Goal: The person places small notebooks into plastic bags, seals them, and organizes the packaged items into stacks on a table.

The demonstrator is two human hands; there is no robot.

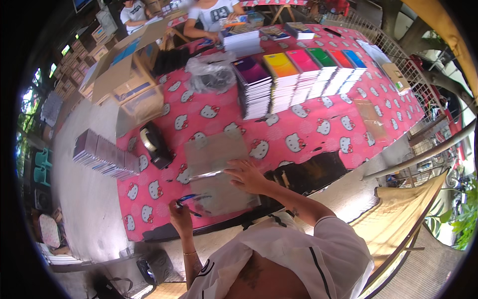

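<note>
A clear plastic sleeve (216, 149) lies on the pink, cat-patterned tablecloth in front of me, with a bright fold across its middle. My right hand (245, 175) rests on it, palm down and fingers stretched out. At the sleeve's near left, my left hand (181, 219) is closed around a slim blue and dark tool (187, 198); its kind is too blurred to tell. Left of the sleeve stands a black tape dispenser (155, 144). Stacks of notebooks with purple (252, 72), yellow, pink, green, red and blue covers stand in a row beyond.
More notebooks (107, 157) stand stacked at the table's left edge. An open cardboard box (137, 82) and a crumpled clear bag (211, 72) are farther back. Two people work at the far side, one beside a book pile (241, 42). A black patch (313, 172) borders the near edge.
</note>
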